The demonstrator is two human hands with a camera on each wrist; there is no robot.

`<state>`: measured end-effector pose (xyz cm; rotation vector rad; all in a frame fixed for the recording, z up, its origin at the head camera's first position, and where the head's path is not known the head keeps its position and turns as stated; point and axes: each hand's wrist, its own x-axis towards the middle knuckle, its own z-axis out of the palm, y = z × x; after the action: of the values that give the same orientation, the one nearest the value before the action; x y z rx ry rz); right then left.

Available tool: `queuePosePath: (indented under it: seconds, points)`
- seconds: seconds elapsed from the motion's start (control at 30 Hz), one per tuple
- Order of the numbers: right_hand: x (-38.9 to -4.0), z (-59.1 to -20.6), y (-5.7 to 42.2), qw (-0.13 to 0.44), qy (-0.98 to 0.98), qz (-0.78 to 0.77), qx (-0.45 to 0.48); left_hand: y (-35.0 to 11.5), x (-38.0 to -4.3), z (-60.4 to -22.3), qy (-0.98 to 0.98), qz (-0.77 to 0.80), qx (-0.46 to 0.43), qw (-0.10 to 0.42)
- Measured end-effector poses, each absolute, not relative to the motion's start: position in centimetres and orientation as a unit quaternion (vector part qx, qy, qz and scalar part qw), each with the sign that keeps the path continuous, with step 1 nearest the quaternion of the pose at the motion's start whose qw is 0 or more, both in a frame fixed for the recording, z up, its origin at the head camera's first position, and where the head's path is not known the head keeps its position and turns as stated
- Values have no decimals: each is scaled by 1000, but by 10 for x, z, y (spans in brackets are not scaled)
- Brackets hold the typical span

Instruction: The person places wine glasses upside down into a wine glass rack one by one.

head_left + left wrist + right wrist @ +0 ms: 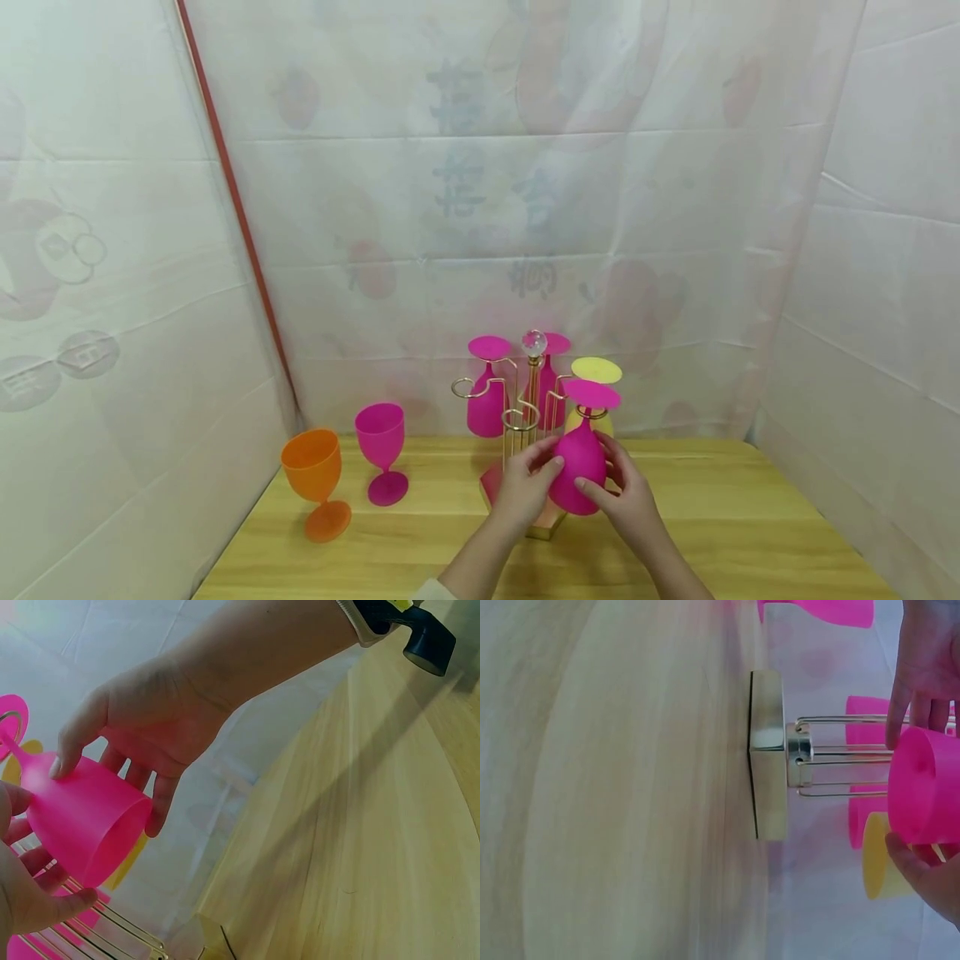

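Observation:
Both of my hands hold an upside-down pink plastic goblet point(580, 467) at the front right of a gold wire rack point(521, 420). My left hand point(523, 487) grips its left side, and my right hand point(624, 492) its right side, thumb across the front. The goblet's stem passes by a ring of the rack, its round foot above the ring. In the left wrist view the goblet's open rim point(124, 840) faces down toward the table. On the rack, two more pink goblets point(486, 404) and a yellow goblet point(597, 370) hang inverted; the yellow one is partly hidden.
An orange goblet point(311, 467) and a pink goblet point(381, 433) stand upright at the left of the wooden table point(720, 517). A clear knob point(534, 343) tops the rack, whose base point(769, 757) rests on the table. Pale fabric walls point(420, 208) enclose the back and sides.

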<state>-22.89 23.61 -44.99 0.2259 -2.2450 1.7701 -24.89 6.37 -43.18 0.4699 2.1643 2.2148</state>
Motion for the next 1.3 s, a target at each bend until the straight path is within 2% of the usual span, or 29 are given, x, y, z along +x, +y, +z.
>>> queuePosePath:
  seconds: [1.3]
  points:
    - [-227, -457, 237, 138, -794, 587, 74, 60, -249, -443, 686, 709, 162, 12]
